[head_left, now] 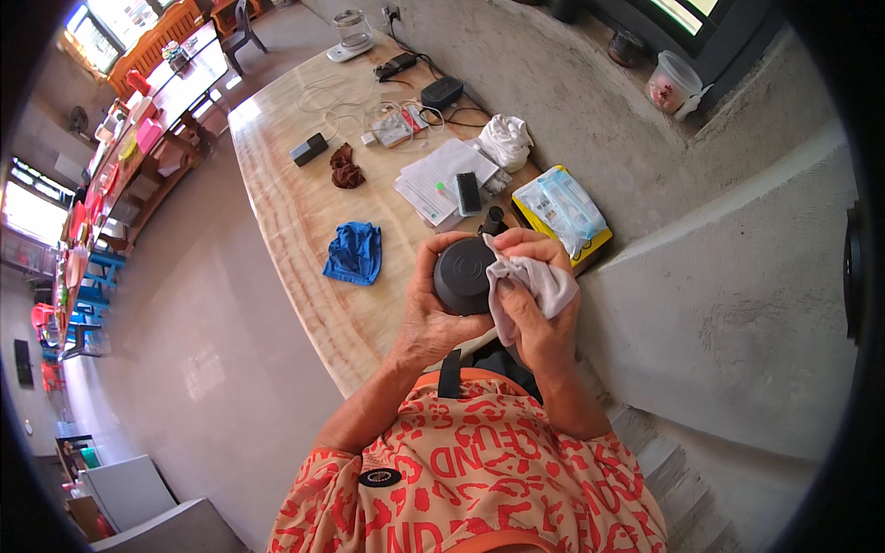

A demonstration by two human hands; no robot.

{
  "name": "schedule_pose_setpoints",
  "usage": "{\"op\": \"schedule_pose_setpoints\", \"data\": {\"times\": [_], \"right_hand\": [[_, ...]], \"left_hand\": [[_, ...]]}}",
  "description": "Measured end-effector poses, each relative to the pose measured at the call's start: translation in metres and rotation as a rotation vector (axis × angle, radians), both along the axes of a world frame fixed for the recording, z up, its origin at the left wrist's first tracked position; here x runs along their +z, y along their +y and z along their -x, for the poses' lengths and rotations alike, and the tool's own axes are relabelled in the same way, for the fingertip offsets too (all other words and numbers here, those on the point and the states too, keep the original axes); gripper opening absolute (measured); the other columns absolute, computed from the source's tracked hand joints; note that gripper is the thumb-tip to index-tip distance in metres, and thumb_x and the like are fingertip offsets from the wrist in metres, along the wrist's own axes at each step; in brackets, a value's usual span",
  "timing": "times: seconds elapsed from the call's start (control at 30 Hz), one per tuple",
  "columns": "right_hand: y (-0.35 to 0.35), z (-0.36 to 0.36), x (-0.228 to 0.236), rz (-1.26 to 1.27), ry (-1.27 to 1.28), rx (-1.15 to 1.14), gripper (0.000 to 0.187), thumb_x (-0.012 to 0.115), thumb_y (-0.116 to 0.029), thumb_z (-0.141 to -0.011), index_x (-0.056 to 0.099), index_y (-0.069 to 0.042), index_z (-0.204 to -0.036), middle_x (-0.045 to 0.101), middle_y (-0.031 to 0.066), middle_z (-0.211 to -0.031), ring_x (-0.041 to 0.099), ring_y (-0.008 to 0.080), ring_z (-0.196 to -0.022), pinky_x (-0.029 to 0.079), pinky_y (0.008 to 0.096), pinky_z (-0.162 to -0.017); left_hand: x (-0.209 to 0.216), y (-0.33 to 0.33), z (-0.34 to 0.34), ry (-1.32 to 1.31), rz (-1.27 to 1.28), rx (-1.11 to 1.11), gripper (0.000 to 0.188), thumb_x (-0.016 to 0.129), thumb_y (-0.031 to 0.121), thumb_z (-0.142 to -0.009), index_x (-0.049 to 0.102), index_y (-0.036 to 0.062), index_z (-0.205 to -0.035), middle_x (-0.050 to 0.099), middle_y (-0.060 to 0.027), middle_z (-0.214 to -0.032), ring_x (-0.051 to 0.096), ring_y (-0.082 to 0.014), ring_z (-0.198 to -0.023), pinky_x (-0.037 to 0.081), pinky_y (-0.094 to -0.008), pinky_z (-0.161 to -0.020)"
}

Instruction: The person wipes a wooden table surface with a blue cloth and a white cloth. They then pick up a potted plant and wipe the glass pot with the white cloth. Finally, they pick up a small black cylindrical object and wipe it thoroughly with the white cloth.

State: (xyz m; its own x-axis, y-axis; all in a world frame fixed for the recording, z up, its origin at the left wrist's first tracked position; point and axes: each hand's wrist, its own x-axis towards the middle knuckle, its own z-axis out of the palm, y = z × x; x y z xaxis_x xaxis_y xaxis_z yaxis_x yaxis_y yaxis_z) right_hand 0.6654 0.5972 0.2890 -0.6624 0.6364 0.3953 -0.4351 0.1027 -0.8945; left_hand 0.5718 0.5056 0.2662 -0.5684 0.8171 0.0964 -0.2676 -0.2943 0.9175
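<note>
My left hand (428,304) is wrapped round a black round object (458,275), whose flat face with faint concentric rings is turned up; I cannot make out its exact kind. A short black knob-like piece (494,219) shows just beyond it. Pinched in my right hand (544,323) is a pale grey-white cloth (539,284), pressed against the right side of the black object. Both hands are over the near end of a marble-patterned table (304,249). A black brush-like block (467,194) lies on white papers (433,180) just past the hands.
A crumpled blue cloth (353,253) and a brown cloth (346,168) lie on the left side. Farther back are a small dark box (309,149), cables, a black adapter (442,92) and a glass jar (351,29). A white cloth (505,141) and yellow box (562,210) sit by the wall.
</note>
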Motion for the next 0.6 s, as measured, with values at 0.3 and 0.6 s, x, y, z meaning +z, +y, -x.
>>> {"op": "schedule_pose_setpoints", "data": {"times": [0.3, 0.6], "right_hand": [[0.024, 0.02, 0.011, 0.329, -0.098, 0.13, 0.022, 0.054, 0.003, -0.084, 0.049, -0.004, -0.104, 0.057, 0.0047, -0.095, 0.055, 0.0071, -0.084, 0.046, 0.0207, -0.074], [0.016, 0.021, 0.008, 0.172, -0.168, -0.035, 0.018, 0.056, -0.006, -0.086, 0.052, -0.001, -0.103, 0.057, 0.0045, -0.092, 0.054, 0.0061, -0.079, 0.046, 0.0217, -0.07]], "left_hand": [[0.001, -0.003, -0.003, -0.029, 0.028, -0.044, 0.075, 0.079, -0.003, -0.059, 0.038, 0.0094, -0.12, 0.054, -0.0027, -0.109, 0.054, -0.0122, -0.103, 0.046, -0.0272, -0.089], [-0.002, 0.001, -0.005, -0.001, 0.059, 0.052, 0.078, 0.082, 0.004, -0.059, 0.033, 0.0092, -0.119, 0.052, -0.0038, -0.108, 0.053, -0.013, -0.102, 0.045, -0.0274, -0.089]]}}
